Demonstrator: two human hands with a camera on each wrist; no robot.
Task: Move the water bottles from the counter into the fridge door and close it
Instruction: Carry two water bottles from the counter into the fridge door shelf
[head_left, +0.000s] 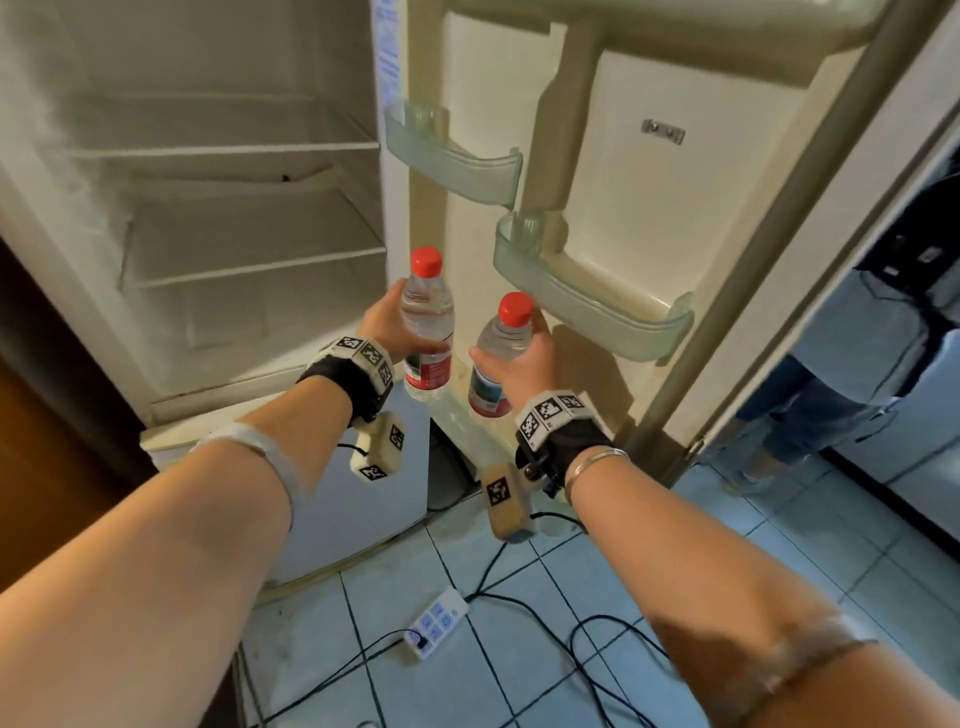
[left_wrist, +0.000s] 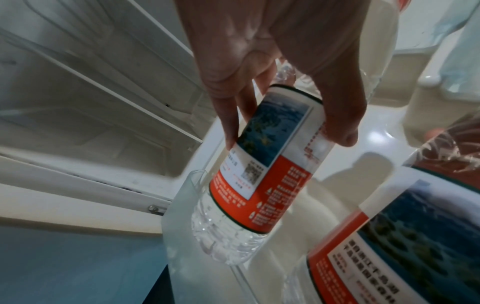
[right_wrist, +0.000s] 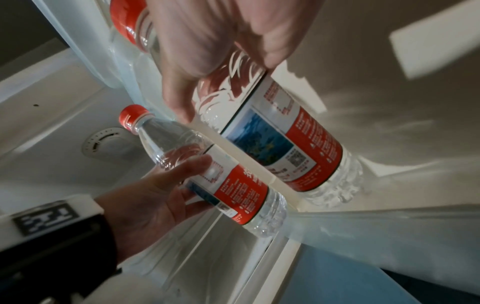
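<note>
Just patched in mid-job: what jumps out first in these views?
Two red-capped water bottles, one gripped in each hand: the left bottle in the left hand, the right bottle in the right hand, both at the open fridge door's bottom shelf. Two door bins above hold nothing visible.

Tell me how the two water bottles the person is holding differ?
The left hand's bottle stands higher and near upright; the right hand's bottle is lower and tilted. The left hand grips from the left side, the right hand from the right. Both share red caps, red labels and clear water.
</note>
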